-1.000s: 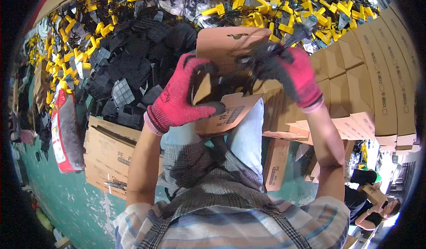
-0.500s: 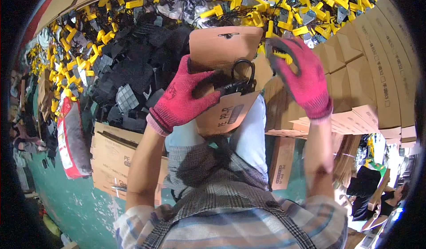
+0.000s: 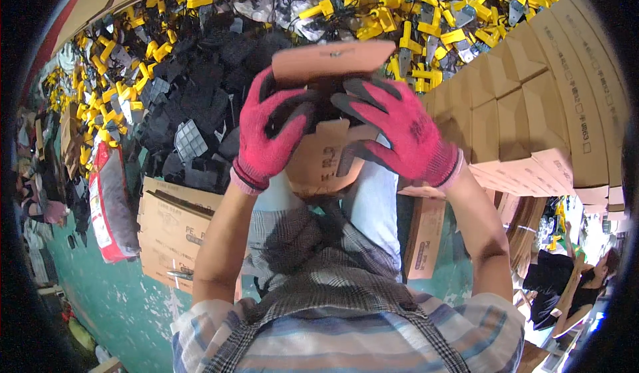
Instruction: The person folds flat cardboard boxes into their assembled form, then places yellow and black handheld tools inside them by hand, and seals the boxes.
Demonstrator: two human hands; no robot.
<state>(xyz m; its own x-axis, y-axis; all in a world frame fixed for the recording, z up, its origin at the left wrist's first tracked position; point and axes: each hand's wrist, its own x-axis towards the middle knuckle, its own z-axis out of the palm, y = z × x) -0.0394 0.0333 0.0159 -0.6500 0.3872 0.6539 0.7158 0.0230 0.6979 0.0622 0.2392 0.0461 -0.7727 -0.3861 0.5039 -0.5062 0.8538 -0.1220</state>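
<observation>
1. The box (image 3: pixel 319 163) sits between the person's legs (image 3: pixel 377 223), in front of the apron (image 3: pixel 319 300), probably so that the legs steady it and both hands can get at its top.
2. The left hand (image 3: pixel 271 133) is at the box's left side, fingers curled near the opening. That would brace the wall, but dark glove tips against the dark interior leave me unable to tell whether it grips.
3. The right hand (image 3: pixel 399 130) is spread wide: fingers reach over the opening, while the thumb lies along the front panel, seemingly to check that panel from outside. The two hands are apart, one each side.
4. The lid (image 3: pixel 333 60) tilts above the fingers at the far edge, which leaves the opening reachable from the near side. What lies inside is too dark to make out.
5. Black parts (image 3: pixel 180 107) and yellow pieces (image 3: pixel 459 13) are heaped beyond the box, and cartons (image 3: pixel 522 120) stand stacked at the right, presumably for easy reach.
</observation>
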